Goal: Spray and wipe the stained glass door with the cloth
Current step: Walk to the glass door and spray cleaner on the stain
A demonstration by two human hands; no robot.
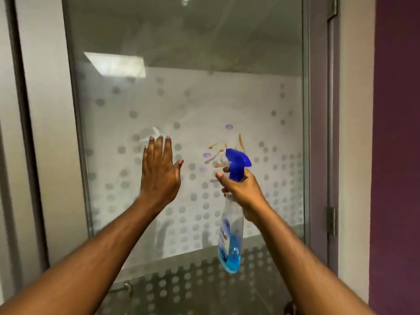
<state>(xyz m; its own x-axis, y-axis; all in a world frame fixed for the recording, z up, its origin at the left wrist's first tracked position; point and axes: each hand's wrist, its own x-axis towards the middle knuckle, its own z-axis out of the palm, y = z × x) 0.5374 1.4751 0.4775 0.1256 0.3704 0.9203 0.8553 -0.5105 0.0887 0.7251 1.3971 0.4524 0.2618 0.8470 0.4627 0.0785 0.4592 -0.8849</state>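
Note:
The glass door (193, 98) fills the middle of the view, frosted with a pattern of grey dots. Orange-brown streaks and purple smudges, the stains (223, 153), sit right of centre. My right hand (243, 189) grips a clear spray bottle (230, 237) with blue liquid at the bottom and a blue trigger head, its nozzle pointing at the stains from close by. My left hand (159, 169) is raised flat, fingers together, against or just in front of the glass left of the stains. A pale shape shows above its fingertips. No cloth is clearly visible.
A grey metal frame (314, 133) runs down the door's right side, with a hinge (331, 220) low down. A purple wall (395, 155) stands at the far right. A pale wall panel (45, 133) borders the door on the left.

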